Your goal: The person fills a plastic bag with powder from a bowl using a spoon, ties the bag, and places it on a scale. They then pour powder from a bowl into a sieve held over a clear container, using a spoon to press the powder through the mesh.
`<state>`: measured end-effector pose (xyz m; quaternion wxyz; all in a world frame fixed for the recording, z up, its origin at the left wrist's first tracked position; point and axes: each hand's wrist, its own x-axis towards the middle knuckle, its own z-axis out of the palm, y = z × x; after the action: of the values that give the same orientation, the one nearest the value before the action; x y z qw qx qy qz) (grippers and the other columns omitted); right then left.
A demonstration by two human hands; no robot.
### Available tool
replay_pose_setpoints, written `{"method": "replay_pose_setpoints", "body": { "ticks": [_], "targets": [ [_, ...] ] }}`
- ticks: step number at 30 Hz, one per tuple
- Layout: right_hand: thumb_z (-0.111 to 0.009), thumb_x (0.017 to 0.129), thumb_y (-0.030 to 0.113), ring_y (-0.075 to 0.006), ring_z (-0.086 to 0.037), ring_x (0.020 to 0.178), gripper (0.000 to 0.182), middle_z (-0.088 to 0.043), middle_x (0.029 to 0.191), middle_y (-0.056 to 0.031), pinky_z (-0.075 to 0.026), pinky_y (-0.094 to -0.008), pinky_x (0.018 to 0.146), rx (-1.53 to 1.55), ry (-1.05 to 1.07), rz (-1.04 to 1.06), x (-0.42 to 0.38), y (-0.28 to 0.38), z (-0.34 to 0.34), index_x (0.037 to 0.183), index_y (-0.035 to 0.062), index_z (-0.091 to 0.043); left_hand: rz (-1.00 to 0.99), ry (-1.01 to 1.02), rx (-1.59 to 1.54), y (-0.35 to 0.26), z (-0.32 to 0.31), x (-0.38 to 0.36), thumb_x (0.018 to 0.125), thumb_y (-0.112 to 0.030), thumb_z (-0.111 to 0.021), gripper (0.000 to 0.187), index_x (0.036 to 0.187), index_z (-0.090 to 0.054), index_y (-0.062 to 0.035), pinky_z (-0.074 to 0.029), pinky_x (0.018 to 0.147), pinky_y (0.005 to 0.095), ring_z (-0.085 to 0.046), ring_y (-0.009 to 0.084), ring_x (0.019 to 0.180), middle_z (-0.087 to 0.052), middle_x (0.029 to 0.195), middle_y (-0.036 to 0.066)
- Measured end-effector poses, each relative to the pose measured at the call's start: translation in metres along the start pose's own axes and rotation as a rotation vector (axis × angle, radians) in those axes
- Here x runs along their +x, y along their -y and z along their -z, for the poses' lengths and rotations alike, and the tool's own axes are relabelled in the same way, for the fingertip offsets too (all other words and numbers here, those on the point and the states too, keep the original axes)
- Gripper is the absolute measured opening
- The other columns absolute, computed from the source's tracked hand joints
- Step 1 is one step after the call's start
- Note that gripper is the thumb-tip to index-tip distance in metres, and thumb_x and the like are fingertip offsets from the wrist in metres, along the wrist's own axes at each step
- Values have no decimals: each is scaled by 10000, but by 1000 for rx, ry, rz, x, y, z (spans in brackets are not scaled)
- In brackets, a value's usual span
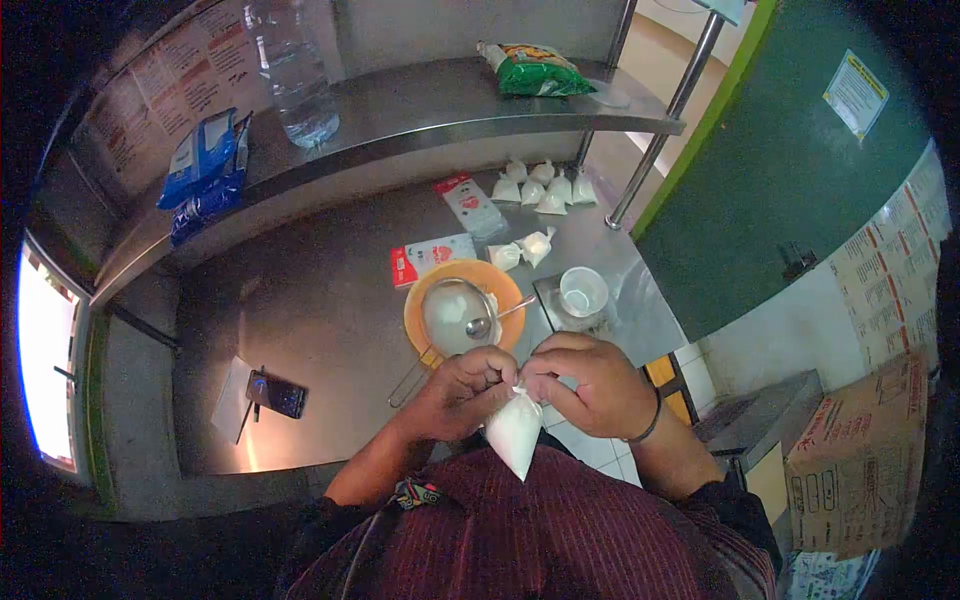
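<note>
My left hand (462, 392) and my right hand (588, 382) meet at the top of a small clear plastic bag of white powder (514, 433), both pinching its neck close to my chest. Just beyond the hands, an orange bowl (507, 284) holds a wire sieve (450, 312) with white powder and a metal spoon (482, 324). A white cup (583, 291) stands on a small scale to the right of the bowl. Two filled small bags (524, 249) lie behind the bowl, and several more (545, 186) sit further back.
A steel counter (310, 300) carries a phone (276, 395) on paper at the left and red-and-white packets (428, 256). The upper shelf (420, 110) bears a water bottle (293, 70), blue packets (204, 170) and a green packet (535, 70). A green wall stands at the right.
</note>
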<state>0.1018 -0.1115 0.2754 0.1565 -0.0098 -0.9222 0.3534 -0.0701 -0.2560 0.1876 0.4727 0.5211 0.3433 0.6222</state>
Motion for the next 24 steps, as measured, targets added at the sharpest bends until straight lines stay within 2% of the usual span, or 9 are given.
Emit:
{"method": "replay_pose_setpoints", "body": {
  "ticks": [4, 6, 9, 13, 15, 16, 18, 21, 24],
  "targets": [
    [-569, 988, 146, -264, -652, 853, 128, -655, 901, -92, -520, -373, 785, 83, -73, -33, -7, -4, -26, 978, 31, -624, -32, 38, 19, 6, 4, -5, 1031, -41, -530, 74, 1099, -514, -66, -474, 812, 277, -576, 96, 956, -579, 1021, 31],
    [-518, 1020, 128, -176, -613, 814, 125, -600, 840, -54, -504, -329, 747, 542, -63, -325, -15, -10, -43, 990, 18, -568, -45, 36, 9, 8, 5, -7, 1032, -42, -529, 74, 1100, -513, -65, -474, 811, 275, -580, 97, 955, -588, 1031, 34],
    [-495, 1044, 140, -117, -577, 798, 139, -575, 835, -24, -488, -300, 716, 920, 18, -581, -20, -12, -48, 994, 21, -548, -1, 65, -77, 11, 5, -9, 1032, -41, -528, 81, 1107, -511, -67, -477, 802, 272, -589, 96, 944, -610, 1035, 38],
    [-519, 1042, 184, -145, -581, 741, 174, -583, 814, -39, -481, -318, 675, 897, -55, -527, -19, -8, -41, 980, 23, -538, 60, 148, -158, 23, 6, -15, 1028, -37, -535, 105, 1124, -506, -70, -485, 788, 271, -605, 93, 924, -640, 1010, 38],
    [-553, 1022, 254, -239, -628, 710, 223, -615, 799, -96, -500, -379, 665, 313, 53, -199, -19, -8, -33, 973, 36, -547, 66, 115, -89, 18, 4, -13, 1026, -38, -539, 102, 1121, -511, -65, -487, 786, 269, -609, 94, 917, -641, 1001, 36],
    [-553, 1022, 254, -239, -628, 710, 223, -615, 799, -96, -500, -379, 665, 313, 56, -199, -19, -7, -32, 973, 36, -547, 70, 81, -16, 16, 3, -12, 1024, -39, -544, 100, 1117, -516, -61, -489, 783, 267, -613, 95, 909, -642, 992, 35],
    [-580, 989, 293, -351, -660, 773, 244, -643, 830, -166, -516, -450, 687, -103, 178, -105, -12, -6, -25, 996, 50, -571, 58, 88, -81, 21, 3, -10, 1020, -30, -547, 98, 1110, -521, -58, -490, 784, 265, -615, 98, 908, -640, 995, 34],
    [-583, 971, 297, -400, -661, 837, 229, -663, 869, -181, -516, -495, 711, -29, 241, -95, -8, -10, -22, 991, 69, -597, 26, 84, -127, 29, 7, -7, 1008, -20, -563, 98, 1093, -531, -56, -492, 789, 264, -619, 102, 912, -635, 997, 30],
    [-540, 1005, 242, -374, -669, 769, 213, -658, 820, -167, -521, -458, 679, 75, 181, -57, -9, -23, -32, 961, 44, -606, 41, 52, -175, 35, 9, -8, 990, -22, -590, 112, 1081, -536, -59, -496, 793, 267, -620, 108, 922, -627, 992, 22]
  ]
}}
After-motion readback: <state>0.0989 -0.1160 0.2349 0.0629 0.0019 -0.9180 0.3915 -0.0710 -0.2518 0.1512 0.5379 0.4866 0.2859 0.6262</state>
